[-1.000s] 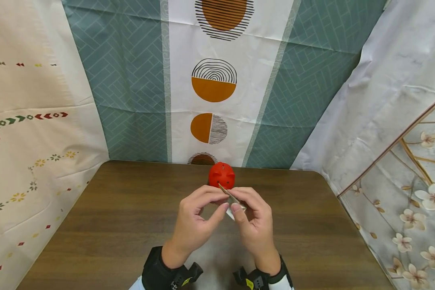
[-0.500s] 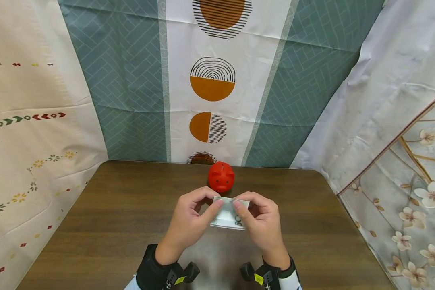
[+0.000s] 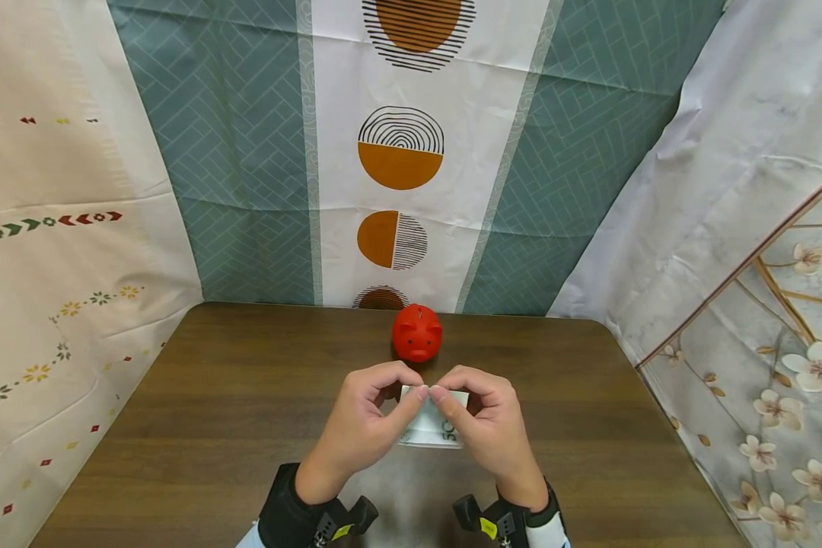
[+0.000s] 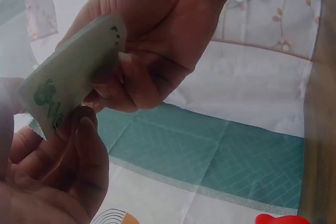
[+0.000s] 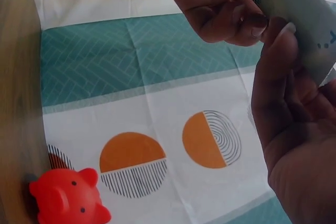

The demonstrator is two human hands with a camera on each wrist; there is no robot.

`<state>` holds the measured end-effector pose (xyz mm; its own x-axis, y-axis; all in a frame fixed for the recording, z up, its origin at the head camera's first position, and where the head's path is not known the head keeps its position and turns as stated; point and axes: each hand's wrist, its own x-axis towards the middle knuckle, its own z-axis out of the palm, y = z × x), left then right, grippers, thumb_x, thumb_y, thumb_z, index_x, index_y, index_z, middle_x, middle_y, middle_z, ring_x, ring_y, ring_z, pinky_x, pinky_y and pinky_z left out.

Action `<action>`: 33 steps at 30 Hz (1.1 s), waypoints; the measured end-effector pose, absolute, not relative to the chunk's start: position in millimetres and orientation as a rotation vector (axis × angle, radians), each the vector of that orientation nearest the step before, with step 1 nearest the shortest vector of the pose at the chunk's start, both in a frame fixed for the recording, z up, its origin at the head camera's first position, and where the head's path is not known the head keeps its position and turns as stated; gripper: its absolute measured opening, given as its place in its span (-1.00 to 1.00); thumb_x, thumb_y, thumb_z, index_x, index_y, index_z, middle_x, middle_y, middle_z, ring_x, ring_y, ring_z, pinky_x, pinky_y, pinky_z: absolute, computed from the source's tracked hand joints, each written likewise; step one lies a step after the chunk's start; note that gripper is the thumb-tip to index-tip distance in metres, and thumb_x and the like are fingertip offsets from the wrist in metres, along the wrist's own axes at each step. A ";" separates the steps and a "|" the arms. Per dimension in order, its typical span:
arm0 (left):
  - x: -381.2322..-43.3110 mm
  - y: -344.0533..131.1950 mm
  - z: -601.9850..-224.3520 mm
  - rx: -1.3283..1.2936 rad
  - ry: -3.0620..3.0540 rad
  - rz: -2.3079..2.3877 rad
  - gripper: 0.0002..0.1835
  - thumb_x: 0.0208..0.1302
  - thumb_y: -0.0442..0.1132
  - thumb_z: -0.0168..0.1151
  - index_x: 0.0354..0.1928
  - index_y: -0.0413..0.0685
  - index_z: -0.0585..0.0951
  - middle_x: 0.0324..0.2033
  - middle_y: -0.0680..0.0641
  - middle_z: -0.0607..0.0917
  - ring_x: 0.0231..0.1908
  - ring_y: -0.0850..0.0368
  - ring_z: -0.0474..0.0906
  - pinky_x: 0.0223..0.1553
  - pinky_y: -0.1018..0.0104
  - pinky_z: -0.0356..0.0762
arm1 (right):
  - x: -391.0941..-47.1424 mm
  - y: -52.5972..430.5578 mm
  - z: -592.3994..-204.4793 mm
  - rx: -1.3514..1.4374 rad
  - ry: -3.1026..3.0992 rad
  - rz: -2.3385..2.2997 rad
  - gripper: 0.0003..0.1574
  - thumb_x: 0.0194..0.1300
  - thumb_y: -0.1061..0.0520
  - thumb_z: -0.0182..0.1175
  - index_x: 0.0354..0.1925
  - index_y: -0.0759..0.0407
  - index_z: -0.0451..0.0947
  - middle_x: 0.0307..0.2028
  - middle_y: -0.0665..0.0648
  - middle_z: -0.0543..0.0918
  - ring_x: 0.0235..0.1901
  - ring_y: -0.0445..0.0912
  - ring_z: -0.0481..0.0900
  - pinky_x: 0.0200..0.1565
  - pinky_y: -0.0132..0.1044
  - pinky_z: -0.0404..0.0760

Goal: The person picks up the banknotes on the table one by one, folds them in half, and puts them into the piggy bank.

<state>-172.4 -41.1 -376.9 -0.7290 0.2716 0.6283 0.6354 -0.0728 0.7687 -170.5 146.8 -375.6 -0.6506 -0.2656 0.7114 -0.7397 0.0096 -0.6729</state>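
Note:
A folded, pale green banknote (image 3: pixel 430 432) with a printed number is held up in front of me, its broad face showing in the head view. My left hand (image 3: pixel 364 417) pinches its upper edge between thumb and curled forefinger. On the other side my right hand (image 3: pixel 489 420) pinches the same edge, and the two thumb tips nearly meet at the middle. From the left wrist view, the far face of the banknote (image 4: pixel 73 74) shows green marks. Just beyond the hands sits a red piggy bank (image 3: pixel 417 333), upright, with a slot on top; neither hand touches it.
The brown wooden table (image 3: pixel 260 380) ends at a hanging teal and white cloth (image 3: pixel 246 190) behind the piggy bank. Pale patterned cloths hang at the left and right. Each wrist wears a black strap with a small camera.
The banknote was slanted and nearly edge-on a second ago, then turned its broad face to me. Since then my thumbs have slid together along its upper edge, and it sits slightly lower.

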 end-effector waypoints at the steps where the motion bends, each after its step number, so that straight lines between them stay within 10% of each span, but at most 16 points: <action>1: -172.3 -40.9 -377.1 -0.992 -1.917 -1.872 -0.88 0.36 -0.45 0.26 -0.27 -0.07 0.68 -0.40 -0.06 0.70 -0.41 0.20 0.55 -0.45 0.34 0.61 | -170.3 146.2 -375.7 1.029 -1.915 1.674 -0.71 0.25 0.55 0.21 -0.25 0.23 0.68 -0.42 0.17 0.67 -0.41 -0.14 0.56 -0.55 -0.36 0.45; 33: -173.0 -47.0 -376.3 -0.945 -1.787 -1.861 -0.85 0.34 -0.53 0.22 -0.26 -0.22 0.73 -0.43 -0.17 0.74 -0.41 0.15 0.60 -0.29 0.33 0.70 | -170.6 150.4 -374.6 0.967 -1.786 1.678 -0.75 0.25 0.56 0.19 -0.30 0.30 0.68 -0.48 0.17 0.63 -0.49 -0.14 0.52 -0.59 -0.32 0.45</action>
<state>-173.0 -47.0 -376.3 -0.6959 0.1697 0.6978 0.6902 -0.1100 0.7152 -170.6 150.4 -374.6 -0.6219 -0.1572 0.7672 -0.7755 -0.0129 -0.6313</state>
